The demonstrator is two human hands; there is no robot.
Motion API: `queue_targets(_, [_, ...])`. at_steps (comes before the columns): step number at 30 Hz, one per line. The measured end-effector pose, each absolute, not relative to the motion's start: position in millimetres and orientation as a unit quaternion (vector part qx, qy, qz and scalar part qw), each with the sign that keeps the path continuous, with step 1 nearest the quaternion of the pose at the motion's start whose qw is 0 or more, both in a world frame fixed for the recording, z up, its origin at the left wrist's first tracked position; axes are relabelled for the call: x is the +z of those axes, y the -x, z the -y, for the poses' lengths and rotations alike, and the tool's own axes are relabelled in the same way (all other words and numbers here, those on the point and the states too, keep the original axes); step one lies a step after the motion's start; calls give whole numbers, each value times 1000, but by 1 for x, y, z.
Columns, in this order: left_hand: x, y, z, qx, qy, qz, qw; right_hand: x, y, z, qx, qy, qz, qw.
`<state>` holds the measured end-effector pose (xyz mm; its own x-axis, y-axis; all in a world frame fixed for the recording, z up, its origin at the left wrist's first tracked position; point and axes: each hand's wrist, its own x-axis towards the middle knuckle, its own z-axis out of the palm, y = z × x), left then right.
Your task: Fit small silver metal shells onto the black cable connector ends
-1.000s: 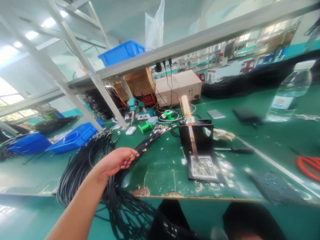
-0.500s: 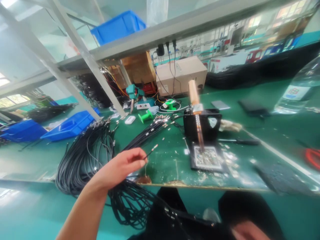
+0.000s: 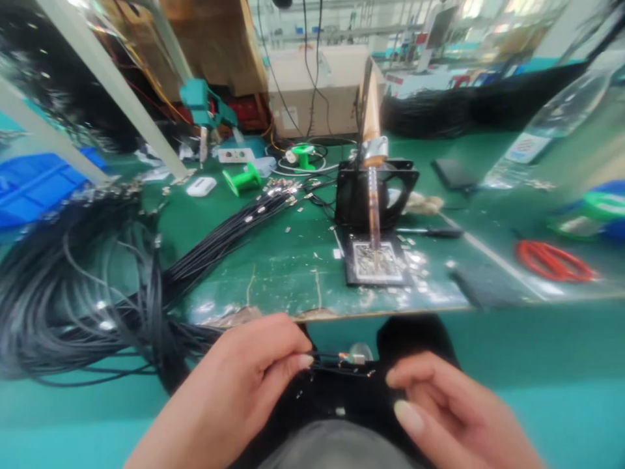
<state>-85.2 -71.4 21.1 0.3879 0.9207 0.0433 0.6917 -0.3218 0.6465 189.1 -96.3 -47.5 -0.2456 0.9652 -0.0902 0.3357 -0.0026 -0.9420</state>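
Over my lap, my left hand (image 3: 266, 371) pinches a thin black cable (image 3: 325, 355) between thumb and forefinger. Bare coloured wires and a small metal connector show at its end, pointing right. Other thin cable ends lie just beneath it. My right hand (image 3: 439, 404) is to the right of that end, thumb and forefinger apart, with nothing visible between them. Black cables (image 3: 117, 293) spread in a large bundle over the table's left side. A soldering iron (image 3: 374, 195) stands tip down over a small bit-filled tray (image 3: 356, 277), before a black fan (image 3: 344, 195).
Green solder spools (image 3: 243, 179) and a white plastic piece (image 3: 201, 187) lie farther back on the green table (image 3: 273, 260). A screwdriver (image 3: 434, 232), coiled red cord (image 3: 551, 260) and clear bottle (image 3: 561, 114) are on the right. A blue bin (image 3: 39, 185) sits left, near shelf posts.
My left hand has come down from above the table to my lap with the cable. My right hand has risen into fuller view beside the cable end. The view has tilted down.
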Motion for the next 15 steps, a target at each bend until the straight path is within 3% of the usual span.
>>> queue_targets(15, [12,85,56,178,-789,-477,345,-20,-146,82,456,553,611,336])
